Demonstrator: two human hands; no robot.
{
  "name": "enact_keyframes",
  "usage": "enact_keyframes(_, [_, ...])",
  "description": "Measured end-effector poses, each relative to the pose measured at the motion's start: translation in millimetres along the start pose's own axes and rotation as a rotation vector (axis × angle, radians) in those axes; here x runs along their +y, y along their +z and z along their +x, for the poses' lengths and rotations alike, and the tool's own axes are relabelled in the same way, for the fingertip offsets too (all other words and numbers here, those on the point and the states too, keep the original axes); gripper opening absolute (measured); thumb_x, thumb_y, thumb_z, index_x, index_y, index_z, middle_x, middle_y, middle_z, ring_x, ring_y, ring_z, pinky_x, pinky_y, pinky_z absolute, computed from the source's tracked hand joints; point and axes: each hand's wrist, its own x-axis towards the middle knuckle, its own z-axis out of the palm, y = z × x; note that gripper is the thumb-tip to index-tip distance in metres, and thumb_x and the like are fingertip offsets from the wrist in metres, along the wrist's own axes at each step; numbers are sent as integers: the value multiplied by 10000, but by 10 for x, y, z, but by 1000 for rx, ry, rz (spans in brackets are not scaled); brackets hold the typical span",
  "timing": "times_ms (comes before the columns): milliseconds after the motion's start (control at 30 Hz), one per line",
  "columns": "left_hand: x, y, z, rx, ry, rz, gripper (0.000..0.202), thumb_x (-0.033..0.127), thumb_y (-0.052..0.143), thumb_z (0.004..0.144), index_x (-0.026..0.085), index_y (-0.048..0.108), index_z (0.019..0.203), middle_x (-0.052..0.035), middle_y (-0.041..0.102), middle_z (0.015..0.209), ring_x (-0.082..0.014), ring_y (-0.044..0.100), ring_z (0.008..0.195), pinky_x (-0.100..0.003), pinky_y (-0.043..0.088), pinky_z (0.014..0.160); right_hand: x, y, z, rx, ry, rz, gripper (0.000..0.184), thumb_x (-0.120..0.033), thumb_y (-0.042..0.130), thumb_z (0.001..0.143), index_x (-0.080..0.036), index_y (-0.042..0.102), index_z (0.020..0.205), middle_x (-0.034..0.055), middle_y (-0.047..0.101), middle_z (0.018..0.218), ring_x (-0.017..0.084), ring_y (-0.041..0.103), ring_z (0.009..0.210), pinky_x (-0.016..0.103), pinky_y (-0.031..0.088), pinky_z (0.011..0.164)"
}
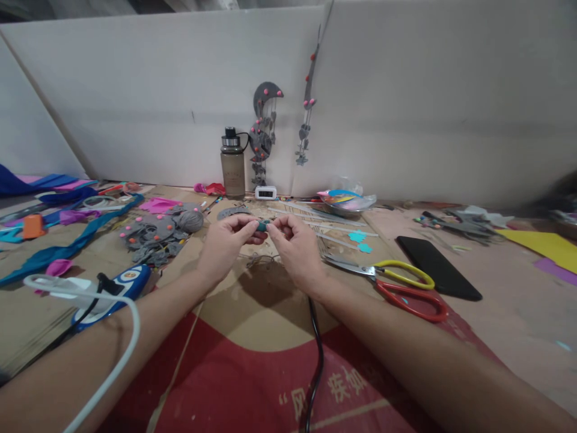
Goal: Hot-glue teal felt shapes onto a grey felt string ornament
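My left hand and my right hand meet over the middle of the cardboard. Between their fingertips is a small dark-green piece, perhaps felt; the fingers cover part of it. Both hands are closed in a pinch on it. Just below them, thin grey string lies loose on the cardboard. Behind my left hand is a flat grey felt piece. To the right of my right hand lie scissors with one yellow and one red handle, their blades pointing toward the hand.
A blue power strip with a white cable is by my left forearm. Grey felt pieces and yarn lie left. A bottle and a small clock stand behind. A black phone lies right. A black cord crosses the cardboard.
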Motion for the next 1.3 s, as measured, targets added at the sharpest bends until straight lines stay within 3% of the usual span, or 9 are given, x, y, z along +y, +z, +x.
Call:
enact_keyframes(500, [22, 25, -13, 4, 1, 73, 223, 343, 669, 745, 127, 638, 785, -18, 646, 673, -115, 618, 606, -258, 525, 649, 1, 25, -7, 32, 29, -42, 210, -387, 544, 801, -190, 567, 728, -19, 542, 666, 113, 425, 612, 237, 303, 574])
enact_keyframes(633, [30, 29, -17, -6, -15, 51, 228, 348, 668, 740, 126, 623, 771, -20, 640, 675, -116, 613, 607, -257, 516, 644, 11, 34, -4, 55, 39, -14, 210, -388, 571, 781, -198, 574, 869, -45, 485, 641, 107, 404, 584, 229, 308, 566])
enact_keyframes(700, [28, 30, -16, -8, -35, 22, 231, 348, 675, 730, 126, 618, 758, -18, 633, 670, -116, 610, 604, -250, 507, 628, 12, 35, 1, 32, 39, 17, 238, -380, 569, 782, -205, 592, 942, -54, 458, 622, 106, 399, 569, 227, 309, 557])
enact_keyframes(800, [7, 21, -8, -18, -74, -19, 225, 342, 686, 714, 133, 612, 749, -7, 623, 663, -107, 600, 588, -229, 489, 591, 4, 37, 0, -33, 53, 80, 208, -372, 546, 793, -200, 633, 870, -38, 494, 626, 107, 422, 572, 225, 315, 546])
enact_keyframes(1033, [-47, -14, 26, -49, -170, -47, 185, 314, 685, 707, 138, 630, 720, 6, 583, 529, -58, 476, 441, -170, 296, 406, -11, 48, -22, -68, 185, 222, 198, -369, 552, 762, -177, 595, 781, -36, 541, 614, 93, 426, 525, 209, 314, 506])
enact_keyframes(1167, [-18, -9, 21, -76, -278, -155, 196, 300, 708, 676, 120, 641, 715, -29, 627, 588, -82, 545, 501, -178, 375, 446, 30, 53, 2, -66, 257, 250, 226, -392, 566, 737, -168, 593, 756, -35, 529, 599, 90, 398, 513, 211, 299, 495])
enact_keyframes(1300, [-6, -18, 26, -78, -286, -186, 267, 378, 690, 698, 118, 646, 740, -56, 652, 650, -132, 615, 591, -198, 430, 466, 41, 40, 20, -60, 255, 243, 228, -388, 568, 737, -163, 596, 755, -34, 516, 603, 88, 387, 519, 213, 296, 502])
